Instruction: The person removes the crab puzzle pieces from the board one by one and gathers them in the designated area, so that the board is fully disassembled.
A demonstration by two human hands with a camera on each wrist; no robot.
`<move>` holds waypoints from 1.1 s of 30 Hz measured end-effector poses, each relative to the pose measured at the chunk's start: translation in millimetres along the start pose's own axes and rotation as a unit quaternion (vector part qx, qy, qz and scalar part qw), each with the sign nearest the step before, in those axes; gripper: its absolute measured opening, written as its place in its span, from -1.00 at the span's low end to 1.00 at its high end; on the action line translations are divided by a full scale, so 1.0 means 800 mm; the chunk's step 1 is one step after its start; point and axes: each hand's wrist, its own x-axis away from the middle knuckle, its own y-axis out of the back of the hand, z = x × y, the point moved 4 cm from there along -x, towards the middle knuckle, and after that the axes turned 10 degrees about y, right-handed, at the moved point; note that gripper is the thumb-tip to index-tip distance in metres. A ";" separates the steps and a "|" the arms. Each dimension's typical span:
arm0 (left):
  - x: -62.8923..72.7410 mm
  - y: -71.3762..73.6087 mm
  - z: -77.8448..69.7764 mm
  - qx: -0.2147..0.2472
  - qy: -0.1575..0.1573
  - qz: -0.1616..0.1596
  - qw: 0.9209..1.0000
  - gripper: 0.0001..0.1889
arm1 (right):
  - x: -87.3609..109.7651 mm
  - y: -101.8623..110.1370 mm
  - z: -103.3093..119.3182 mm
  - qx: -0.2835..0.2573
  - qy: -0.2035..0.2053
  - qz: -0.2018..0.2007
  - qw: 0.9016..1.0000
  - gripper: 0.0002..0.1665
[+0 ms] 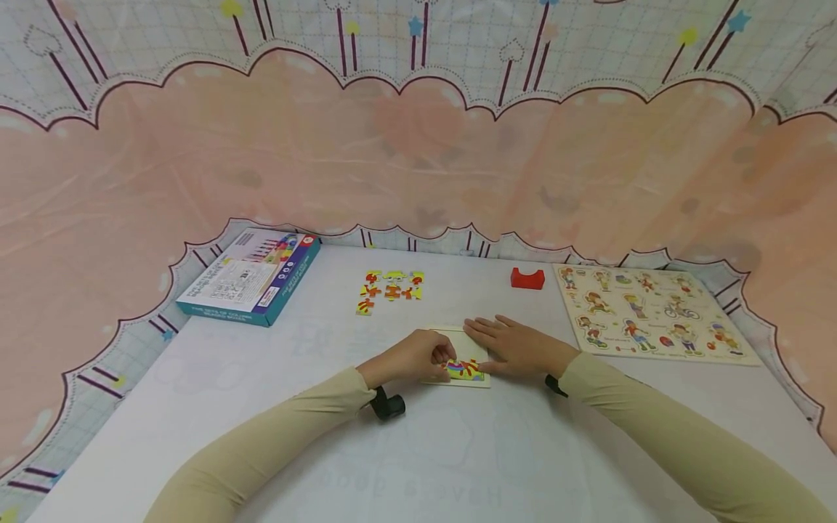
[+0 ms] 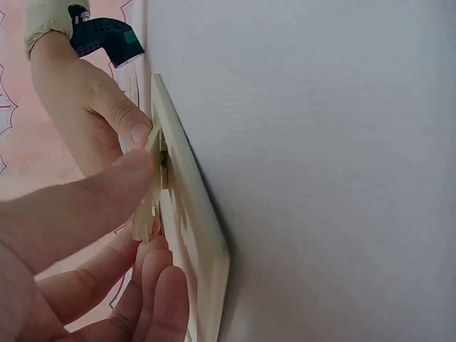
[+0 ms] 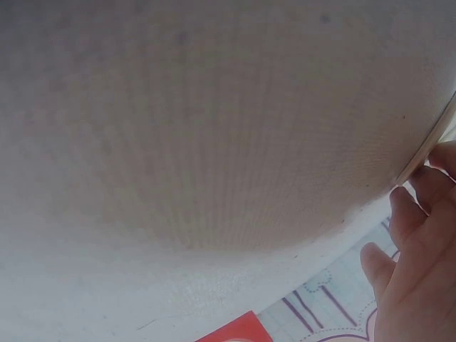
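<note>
A shallow wooden puzzle tray point(image 1: 472, 344) lies on the table between both hands, with colourful jigsaw pieces point(image 1: 467, 370) along its near side. My left hand point(image 1: 418, 354) pinches a puzzle piece point(image 2: 147, 206) between thumb and fingers. In the left wrist view that piece is seen edge-on, tilted just over the tray, so its picture is hidden. My right hand point(image 1: 519, 345) rests at the tray's right side with fingers extended; its thumb is close to the pieces. In the right wrist view, the fingers point(image 3: 407, 217) touch the tray's edge.
Several loose jigsaw pieces point(image 1: 392, 292) lie beyond the tray. A boxed set point(image 1: 251, 272) lies at the far left. A red curved block point(image 1: 527, 278) and a wooden picture board point(image 1: 644, 312) lie on the right. Patterned cloth point(image 1: 418, 160) rises behind the table.
</note>
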 end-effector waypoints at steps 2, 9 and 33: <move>0.001 0.000 0.000 0.003 -0.003 -0.001 1.000 -0.76 | 0.000 0.001 0.001 -0.001 0.000 0.000 1.000 -0.10; 0.002 0.002 0.002 0.026 -0.002 -0.005 1.000 -0.75 | 0.000 0.001 0.001 -0.006 -0.002 0.005 1.000 -0.10; 0.004 0.096 0.086 0.083 0.033 -0.159 0.983 -0.66 | 0.001 0.003 0.006 -0.021 -0.005 0.002 1.000 -0.11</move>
